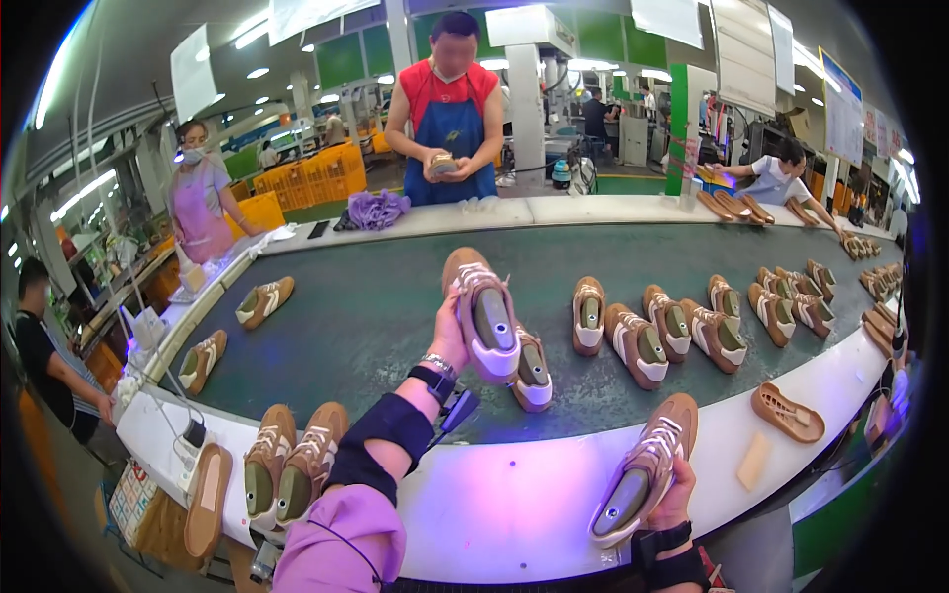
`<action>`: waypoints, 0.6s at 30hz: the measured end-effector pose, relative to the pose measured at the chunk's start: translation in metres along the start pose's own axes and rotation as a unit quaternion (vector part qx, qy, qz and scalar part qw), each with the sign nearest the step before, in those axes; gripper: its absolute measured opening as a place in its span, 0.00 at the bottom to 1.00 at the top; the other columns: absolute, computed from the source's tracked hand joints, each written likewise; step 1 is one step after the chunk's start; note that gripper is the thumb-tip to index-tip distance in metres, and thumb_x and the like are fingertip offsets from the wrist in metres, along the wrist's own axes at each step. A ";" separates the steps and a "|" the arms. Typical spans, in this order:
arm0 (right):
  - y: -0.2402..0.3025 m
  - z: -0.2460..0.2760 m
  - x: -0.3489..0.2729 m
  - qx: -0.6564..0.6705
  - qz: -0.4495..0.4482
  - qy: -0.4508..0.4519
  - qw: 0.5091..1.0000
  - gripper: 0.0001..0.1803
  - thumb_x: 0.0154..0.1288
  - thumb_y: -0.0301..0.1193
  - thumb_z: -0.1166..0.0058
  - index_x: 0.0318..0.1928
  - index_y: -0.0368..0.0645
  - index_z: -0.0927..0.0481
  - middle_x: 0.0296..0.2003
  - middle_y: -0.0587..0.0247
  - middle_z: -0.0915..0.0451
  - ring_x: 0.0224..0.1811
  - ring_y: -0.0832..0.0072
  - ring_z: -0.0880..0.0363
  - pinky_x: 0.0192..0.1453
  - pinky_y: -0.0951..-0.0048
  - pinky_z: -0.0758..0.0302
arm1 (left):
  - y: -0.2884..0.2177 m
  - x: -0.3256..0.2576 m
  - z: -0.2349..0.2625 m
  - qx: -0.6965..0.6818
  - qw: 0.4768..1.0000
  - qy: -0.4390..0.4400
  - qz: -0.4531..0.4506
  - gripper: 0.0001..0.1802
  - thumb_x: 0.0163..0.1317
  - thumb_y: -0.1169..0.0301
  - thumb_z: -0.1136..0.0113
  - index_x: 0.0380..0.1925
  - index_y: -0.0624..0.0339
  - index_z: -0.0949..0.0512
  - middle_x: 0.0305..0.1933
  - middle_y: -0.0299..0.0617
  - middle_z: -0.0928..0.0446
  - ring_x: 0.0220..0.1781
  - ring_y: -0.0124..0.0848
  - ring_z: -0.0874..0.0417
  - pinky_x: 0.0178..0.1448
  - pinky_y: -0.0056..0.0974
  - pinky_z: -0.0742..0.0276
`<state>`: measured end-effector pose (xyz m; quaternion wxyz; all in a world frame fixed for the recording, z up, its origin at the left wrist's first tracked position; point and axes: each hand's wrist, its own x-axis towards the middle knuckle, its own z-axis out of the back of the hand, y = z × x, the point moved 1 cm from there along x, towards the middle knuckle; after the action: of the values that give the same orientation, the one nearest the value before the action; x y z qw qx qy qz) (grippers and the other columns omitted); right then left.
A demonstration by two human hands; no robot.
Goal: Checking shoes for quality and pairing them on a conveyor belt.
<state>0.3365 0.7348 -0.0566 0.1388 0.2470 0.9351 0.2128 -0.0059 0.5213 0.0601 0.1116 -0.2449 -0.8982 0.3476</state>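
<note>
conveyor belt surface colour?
Dark green belt, with a white rim; head view shows it best.

Shoe rows [682, 331] on green belt [376, 306] right of raised grip; loose sole [788, 413] on white counter [494, 494]; purple cloth [376, 210] far behind; shoe pair [294, 463] at left.

Left hand [450, 334] up over the green belt [366, 306], gripping a tan shoe [481, 311] by its side. Right hand [675, 494] low at the near white ledge [494, 494], clutching a second shoe [643, 469]. More shoes lie across the belt; a person in a blue apron [452, 133] stands on the far side.
</note>
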 end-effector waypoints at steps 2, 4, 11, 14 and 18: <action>-0.003 0.013 0.004 -0.030 -0.001 0.006 1.000 0.34 0.51 0.45 0.49 0.54 0.36 0.31 0.44 0.45 0.23 0.44 0.54 0.22 0.52 0.53 0.24 | 0.009 0.006 0.007 0.020 0.999 -0.023 0.015 0.30 0.70 0.47 0.68 0.57 0.57 0.31 0.56 0.49 0.26 0.56 0.44 0.24 0.62 0.50 0.30; -0.002 0.012 0.003 -0.028 -0.019 -0.003 0.999 0.35 0.49 0.46 0.48 0.55 0.35 0.32 0.44 0.44 0.23 0.44 0.53 0.22 0.52 0.53 0.24 | 0.016 0.011 0.014 0.023 0.999 -0.028 0.041 0.29 0.70 0.49 0.69 0.58 0.57 0.32 0.57 0.50 0.27 0.57 0.44 0.25 0.62 0.50 0.30; 0.002 0.001 -0.005 -0.045 -0.029 -0.032 0.998 0.33 0.50 0.46 0.48 0.54 0.37 0.31 0.42 0.43 0.23 0.41 0.51 0.20 0.47 0.48 0.22 | 0.026 0.102 0.034 0.026 0.999 -0.012 0.038 0.26 0.71 0.53 0.69 0.58 0.57 0.32 0.55 0.48 0.26 0.54 0.43 0.23 0.59 0.47 0.27; 0.004 0.003 -0.007 -0.052 -0.025 -0.068 0.996 0.35 0.49 0.48 0.48 0.53 0.36 0.31 0.41 0.42 0.22 0.39 0.49 0.20 0.47 0.45 0.22 | 0.025 0.183 0.035 0.054 0.997 -0.032 -0.052 0.22 0.70 0.57 0.64 0.53 0.57 0.27 0.53 0.46 0.23 0.53 0.41 0.22 0.58 0.45 0.26; 0.002 0.020 -0.002 -0.053 -0.013 -0.095 0.994 0.38 0.48 0.51 0.49 0.55 0.36 0.31 0.41 0.45 0.21 0.38 0.49 0.20 0.43 0.45 0.22 | 0.006 0.278 0.090 0.042 0.975 -0.201 -0.089 0.26 0.65 0.55 0.56 0.55 0.60 0.31 0.58 0.49 0.29 0.55 0.44 0.24 0.59 0.53 0.30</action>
<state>0.3460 0.7423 -0.0727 0.2425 0.2463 0.9082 0.2362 -0.2748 0.6177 -0.0019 -0.0303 -0.0839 -0.9051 0.4156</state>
